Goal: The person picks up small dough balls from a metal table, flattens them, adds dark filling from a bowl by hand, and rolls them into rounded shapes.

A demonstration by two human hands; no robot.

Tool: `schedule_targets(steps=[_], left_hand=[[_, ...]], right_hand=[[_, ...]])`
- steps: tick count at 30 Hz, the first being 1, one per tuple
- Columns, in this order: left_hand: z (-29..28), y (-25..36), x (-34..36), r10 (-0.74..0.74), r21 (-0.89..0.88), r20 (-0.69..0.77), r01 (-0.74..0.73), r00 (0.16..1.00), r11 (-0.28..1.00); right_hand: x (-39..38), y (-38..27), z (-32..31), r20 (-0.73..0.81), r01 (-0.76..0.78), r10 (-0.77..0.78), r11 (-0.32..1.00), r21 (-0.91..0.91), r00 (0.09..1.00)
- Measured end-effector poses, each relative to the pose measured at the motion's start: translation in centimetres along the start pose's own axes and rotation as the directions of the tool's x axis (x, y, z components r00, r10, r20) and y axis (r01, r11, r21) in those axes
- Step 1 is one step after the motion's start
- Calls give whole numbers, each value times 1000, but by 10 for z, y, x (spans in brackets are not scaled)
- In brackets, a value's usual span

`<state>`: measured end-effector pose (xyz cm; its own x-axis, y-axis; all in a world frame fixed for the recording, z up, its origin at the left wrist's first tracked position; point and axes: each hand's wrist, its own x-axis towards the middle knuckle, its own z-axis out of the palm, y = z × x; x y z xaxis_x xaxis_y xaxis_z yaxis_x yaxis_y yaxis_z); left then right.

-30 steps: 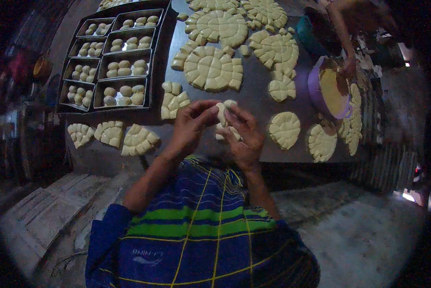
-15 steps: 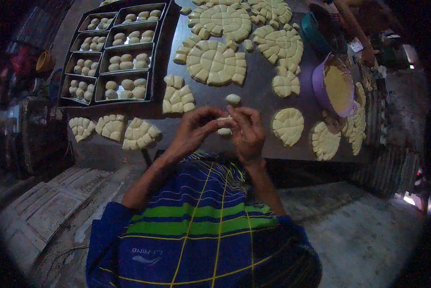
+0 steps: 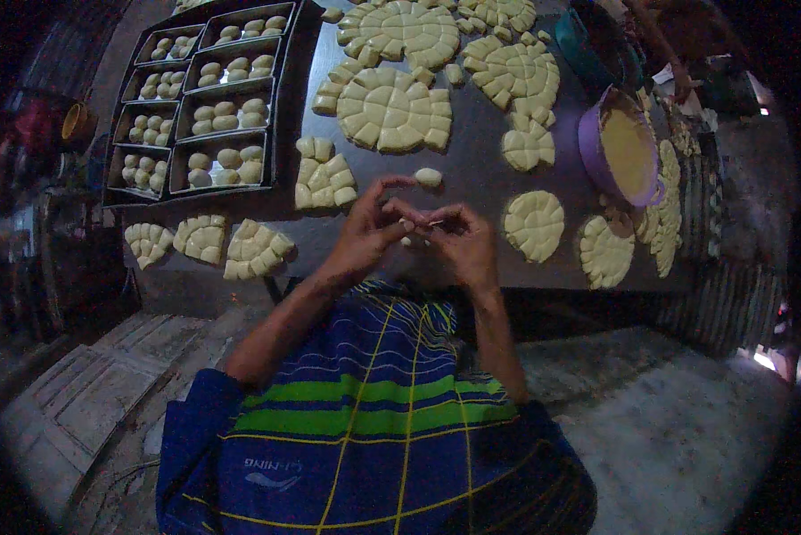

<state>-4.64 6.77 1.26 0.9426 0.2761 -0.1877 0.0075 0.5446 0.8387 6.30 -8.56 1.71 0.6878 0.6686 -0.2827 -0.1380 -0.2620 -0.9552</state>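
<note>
Above the near part of the table, my left hand (image 3: 363, 234) and my right hand (image 3: 469, 251) meet at the fingertips. A small pale piece of dough (image 3: 433, 223) shows between them, mostly hidden by the fingers. Thumb and fingers of my right hand are pinched on it. My left thumb and bent fingers close in from the other side, while the left index finger stretches toward a smooth dough ball (image 3: 428, 177) on the table. Another bit of pale dough (image 3: 406, 241) shows just below the fingertips.
Divided black trays (image 3: 274, 165) of dough balls stand at the far left. Scored dough rounds (image 3: 391, 109) cover much of the table (image 3: 480, 174); cut wedges (image 3: 256, 249) lie near its front edge. At right are a purple bowl (image 3: 589, 143) with yellowish contents and a green basin (image 3: 575, 46).
My fingers have shifted around the dough piece, now covering more of it. The left index finger has lifted away and straightened toward the dough ball. The whole view has shifted slightly.
</note>
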Motion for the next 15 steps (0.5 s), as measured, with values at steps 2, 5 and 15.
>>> schedule_targets(steps=[2,5,15], left_hand=[[-6,-4,7,-37,-133,65,46,997,990],[-8,-12,17,63,-413,90,-20,994,910],[-53,8,6,22,-222,-309,-95,951,970]], right_hand=[[4,-10,5,-28,8,-10,997,-72,1000],[15,-7,5,-7,48,-48,998,-51,999],[75,40,-18,281,514,-493,439,-737,824]])
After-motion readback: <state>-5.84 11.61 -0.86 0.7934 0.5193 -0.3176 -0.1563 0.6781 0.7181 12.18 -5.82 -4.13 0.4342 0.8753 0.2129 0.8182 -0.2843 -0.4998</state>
